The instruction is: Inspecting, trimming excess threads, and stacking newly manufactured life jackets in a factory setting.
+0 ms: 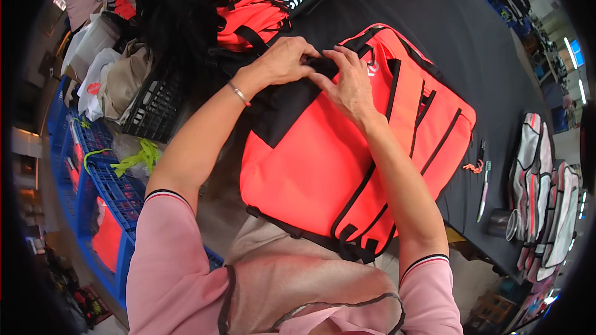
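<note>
A bright coral-red backpack (298, 161) with black trim lies tilted before me, its lower end near my lap and the rest on the black-covered table. Its shoulder straps (403, 105) face up on the right. At a black fabric panel (288, 107) on its left edge both hands meet. My left hand (285, 61), with a band at the wrist, has its fingers bent and pinched on the black fabric. Just to its right, my right hand (349, 84) grips the same black edge, thumb against fingers. Exactly what lies between the fingertips is partly hidden.
Folded red bags (248, 6) are piled at the far side. On the left stand a blue plastic rack (105, 167) and a black crate (155, 108). To the right lie a toothbrush (484, 191), a metal cup (501, 223) and grey-white bag pieces (543, 192).
</note>
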The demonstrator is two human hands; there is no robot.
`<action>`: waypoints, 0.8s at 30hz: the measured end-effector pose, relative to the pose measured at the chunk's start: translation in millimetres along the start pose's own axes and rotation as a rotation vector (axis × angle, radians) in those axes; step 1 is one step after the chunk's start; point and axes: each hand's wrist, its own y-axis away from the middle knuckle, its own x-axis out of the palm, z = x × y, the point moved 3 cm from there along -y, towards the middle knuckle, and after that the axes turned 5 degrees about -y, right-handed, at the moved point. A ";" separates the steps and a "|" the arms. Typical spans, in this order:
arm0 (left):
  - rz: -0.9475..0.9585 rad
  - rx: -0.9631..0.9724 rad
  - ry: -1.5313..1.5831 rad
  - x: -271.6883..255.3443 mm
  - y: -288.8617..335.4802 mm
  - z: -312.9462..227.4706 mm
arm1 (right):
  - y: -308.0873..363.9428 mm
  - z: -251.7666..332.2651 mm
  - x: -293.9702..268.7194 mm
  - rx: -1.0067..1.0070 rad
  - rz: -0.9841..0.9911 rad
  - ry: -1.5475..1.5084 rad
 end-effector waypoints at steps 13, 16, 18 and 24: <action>0.539 0.152 -0.149 -20.5 1.1 -6.8 | -12.7 -17.8 4.7 -0.025 0.401 0.243; 0.716 -0.054 0.173 -17.7 3.7 8.6 | -16.3 -17.1 -4.8 -0.037 0.492 0.159; 0.753 -0.145 0.458 -11.3 11.3 17.3 | -16.7 -12.3 -8.4 -0.005 0.624 0.079; 0.739 -0.193 0.629 3.9 20.6 6.1 | -7.6 -18.8 -18.5 -0.021 0.626 -0.072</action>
